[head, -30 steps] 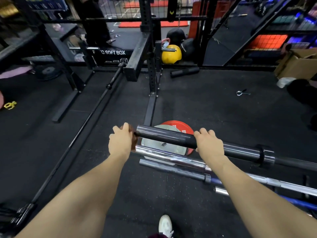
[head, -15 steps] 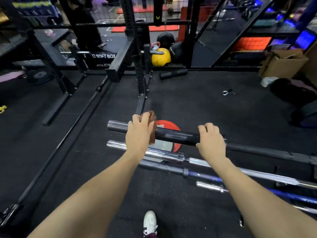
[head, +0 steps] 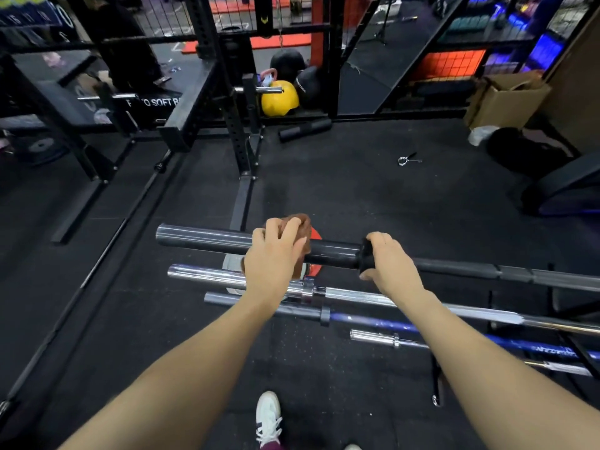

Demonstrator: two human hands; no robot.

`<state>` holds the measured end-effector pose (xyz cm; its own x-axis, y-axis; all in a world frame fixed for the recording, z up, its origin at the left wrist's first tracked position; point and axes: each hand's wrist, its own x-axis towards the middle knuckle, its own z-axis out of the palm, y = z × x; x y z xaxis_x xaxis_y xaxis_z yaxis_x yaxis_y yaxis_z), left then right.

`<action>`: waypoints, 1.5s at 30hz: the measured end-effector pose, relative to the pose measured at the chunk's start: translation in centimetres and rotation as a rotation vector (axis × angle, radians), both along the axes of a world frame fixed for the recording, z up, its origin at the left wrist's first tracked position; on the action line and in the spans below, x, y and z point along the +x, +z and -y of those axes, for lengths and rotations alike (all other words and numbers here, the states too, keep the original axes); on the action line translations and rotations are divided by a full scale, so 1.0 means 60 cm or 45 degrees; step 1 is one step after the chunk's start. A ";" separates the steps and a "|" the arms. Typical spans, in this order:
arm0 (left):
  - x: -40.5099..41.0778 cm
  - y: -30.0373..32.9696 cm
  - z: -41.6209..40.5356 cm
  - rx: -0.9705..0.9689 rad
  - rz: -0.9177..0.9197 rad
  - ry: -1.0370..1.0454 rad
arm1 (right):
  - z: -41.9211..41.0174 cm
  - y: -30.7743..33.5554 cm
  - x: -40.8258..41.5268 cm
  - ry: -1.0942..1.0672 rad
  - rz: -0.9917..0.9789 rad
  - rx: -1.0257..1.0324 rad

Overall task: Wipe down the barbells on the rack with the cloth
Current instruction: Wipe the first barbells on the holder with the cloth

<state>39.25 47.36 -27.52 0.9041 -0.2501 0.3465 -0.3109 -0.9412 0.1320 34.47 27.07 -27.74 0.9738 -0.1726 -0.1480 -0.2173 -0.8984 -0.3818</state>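
Barbells: several long steel bars, racked level and side by side on a low black rack [head: 552,297], ends jutting out left over open black rubber floor [head: 357,190]. Topmost, a thick dark grey steel barbell [head: 207,236], sleeve end free and unobstructed, so plenty of room for sliding along it. Below, a chrome barbell [head: 207,275], then a blue-shafted barbell [head: 370,320] and a shorter chrome one, close enough to knock knuckles on. Red and grey weight plate [head: 314,237] flat on the floor beneath the sleeve ends. Right hand [head: 388,259] curled over the top bar at its black collar, likely steadying it against rolling. Left hand [head: 276,254] wrapped over the same sleeve, pressing a crumpled brown cloth [head: 300,222] round it, seemingly mid-wipe. Bare sleeve left toward the free end.
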 end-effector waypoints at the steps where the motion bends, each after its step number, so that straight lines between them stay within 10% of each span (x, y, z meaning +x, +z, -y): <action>1: -0.001 -0.002 0.010 0.010 0.012 -0.017 | 0.006 0.002 0.004 0.008 -0.037 0.055; 13: 0.002 -0.068 0.138 0.134 0.182 -0.329 | 0.048 -0.003 0.007 0.020 -0.006 0.405; 45: -0.004 -0.082 0.139 0.110 0.158 -0.246 | 0.056 0.017 0.031 0.134 -0.309 0.309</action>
